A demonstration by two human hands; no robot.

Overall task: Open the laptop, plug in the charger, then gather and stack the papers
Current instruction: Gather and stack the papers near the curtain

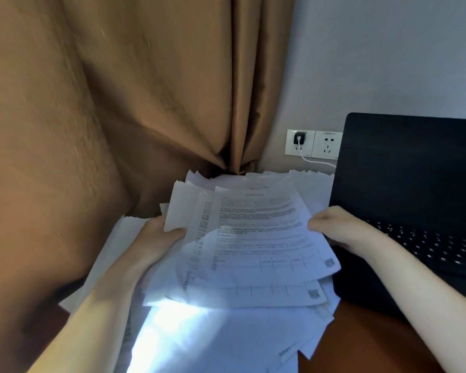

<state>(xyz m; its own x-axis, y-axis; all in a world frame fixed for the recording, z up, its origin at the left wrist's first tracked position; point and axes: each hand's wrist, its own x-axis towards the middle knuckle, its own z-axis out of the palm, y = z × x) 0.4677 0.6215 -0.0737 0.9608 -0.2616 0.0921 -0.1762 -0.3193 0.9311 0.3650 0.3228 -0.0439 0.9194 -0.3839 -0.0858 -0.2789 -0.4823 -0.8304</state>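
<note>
Pinching the fanned papers (256,238) by opposite edges with left grip (159,235) and right grip (331,224), probably to square them up (open laptop (404,170) and plugged charger (299,137) look sorted)

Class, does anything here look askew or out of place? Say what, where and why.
The papers gripped between the left hand and right hand are fanned crookedly, edges unaligned. More sheets lie scattered beneath them. The open laptop and plugged charger look normal.
</note>
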